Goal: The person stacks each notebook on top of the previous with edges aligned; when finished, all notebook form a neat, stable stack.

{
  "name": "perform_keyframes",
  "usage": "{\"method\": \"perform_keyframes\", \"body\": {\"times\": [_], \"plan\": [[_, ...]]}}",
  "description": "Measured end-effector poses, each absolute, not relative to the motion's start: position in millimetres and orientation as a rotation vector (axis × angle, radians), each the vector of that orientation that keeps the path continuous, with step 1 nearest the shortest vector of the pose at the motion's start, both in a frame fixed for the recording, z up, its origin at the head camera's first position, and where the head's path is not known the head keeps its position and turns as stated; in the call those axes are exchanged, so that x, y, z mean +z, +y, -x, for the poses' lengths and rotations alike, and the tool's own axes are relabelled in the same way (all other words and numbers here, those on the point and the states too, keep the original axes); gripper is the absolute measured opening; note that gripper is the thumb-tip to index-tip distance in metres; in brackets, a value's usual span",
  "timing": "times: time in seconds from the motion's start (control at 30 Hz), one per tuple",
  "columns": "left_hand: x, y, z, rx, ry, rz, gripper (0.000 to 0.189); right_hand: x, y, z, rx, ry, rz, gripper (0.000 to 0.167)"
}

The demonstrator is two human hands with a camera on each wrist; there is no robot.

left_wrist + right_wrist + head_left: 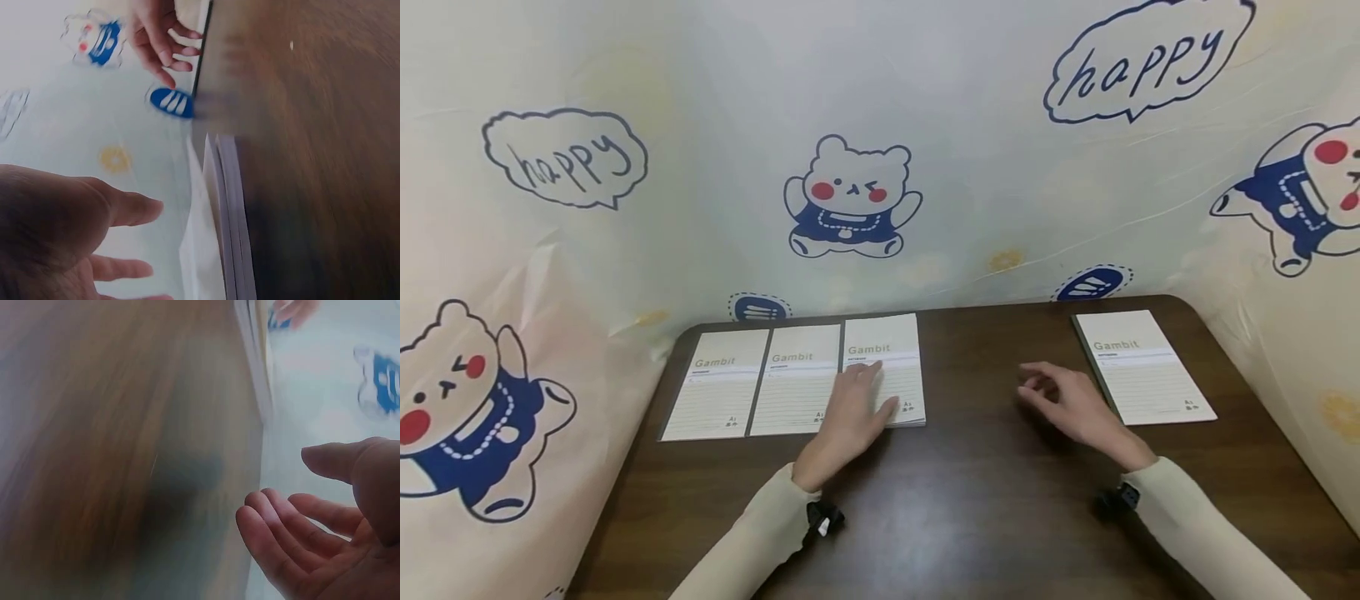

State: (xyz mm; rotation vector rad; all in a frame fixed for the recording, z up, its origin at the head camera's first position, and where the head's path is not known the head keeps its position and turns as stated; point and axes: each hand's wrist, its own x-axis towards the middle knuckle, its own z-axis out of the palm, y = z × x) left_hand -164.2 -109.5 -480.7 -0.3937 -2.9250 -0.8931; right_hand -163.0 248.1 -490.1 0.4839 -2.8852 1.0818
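Three white notebooks marked "Gambit" lie side by side at the back left: a left one (pixel 709 400), a middle one (pixel 792 392) and a third (pixel 898 383) at the right of the row. In the left wrist view, stacked page edges (pixel 236 250) show several layers, with the top cover slightly raised. My left hand (pixel 850 417) is over the third notebook, fingers extended and thumb apart; whether it touches the cover I cannot tell. My right hand (pixel 1071 406) hovers over the table with loosely bent fingers, holding nothing, left of another Gambit notebook (pixel 1157 383).
The dark wooden table (pixel 962 517) has rounded back corners. A pale curtain (pixel 985 192) printed with cartoon bears hangs close along its back and sides. Dark wrist devices sit at the left cuff (pixel 823 518) and right cuff (pixel 1120 498).
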Motion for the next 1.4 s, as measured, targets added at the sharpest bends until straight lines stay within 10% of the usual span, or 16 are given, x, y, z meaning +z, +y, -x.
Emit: {"method": "perform_keyframes", "body": {"times": [0.7, 1.4], "plan": [[-508, 44, 158, -0.323, -2.925, 1.543, 0.070, -511, 395, 110, 0.662, -2.872, -0.102, 0.048], [-511, 166, 156, 0.252, -2.907, 1.578, 0.080, -530, 420, 88, 0.595, -2.933, -0.086, 0.057]]}}
